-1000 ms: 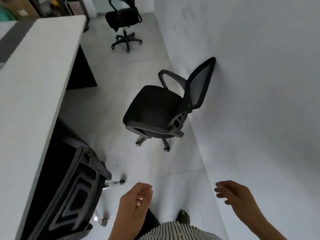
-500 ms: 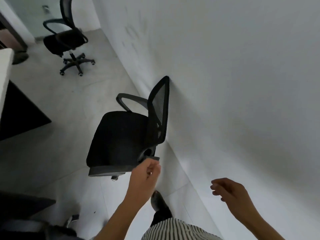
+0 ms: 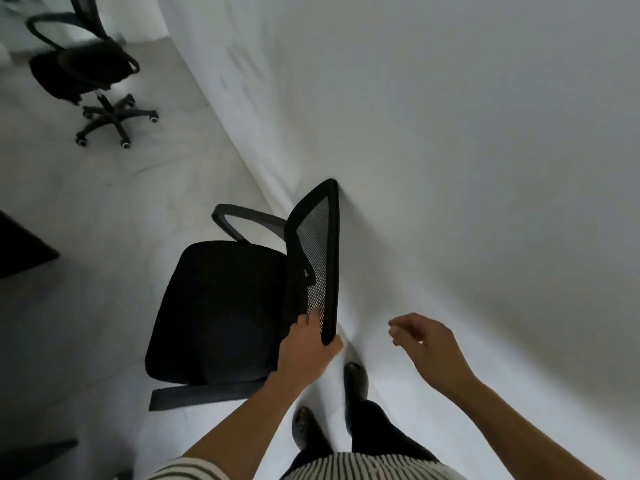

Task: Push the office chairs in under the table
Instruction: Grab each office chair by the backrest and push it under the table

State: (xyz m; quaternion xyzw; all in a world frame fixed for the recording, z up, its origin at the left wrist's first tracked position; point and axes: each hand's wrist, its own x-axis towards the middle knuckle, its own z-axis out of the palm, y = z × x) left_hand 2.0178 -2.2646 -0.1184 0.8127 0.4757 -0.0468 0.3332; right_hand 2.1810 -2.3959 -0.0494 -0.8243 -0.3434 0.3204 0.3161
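A black office chair point(image 3: 221, 306) with a mesh backrest point(image 3: 320, 251) stands just in front of me, its back against the white wall. My left hand point(image 3: 308, 348) grips the near edge of that backrest, fingers on the mesh side and thumb behind. My right hand point(image 3: 420, 341) hovers to the right of the chair with loosely curled fingers, holding nothing. A second black office chair point(image 3: 83, 71) stands far off at the upper left. Only a dark corner of the table point(image 3: 20, 247) shows at the left edge.
The white wall point(image 3: 450, 168) runs diagonally along the right, close behind the near chair. Pale tiled floor point(image 3: 121, 202) lies open between the chairs and the table. My feet point(image 3: 355, 375) stand just below the chair's back.
I have stepped closer to the near chair and turned right. My left hand rose from near the seat's rear and took hold of the backrest's edge. The right hand stayed loosely curled.
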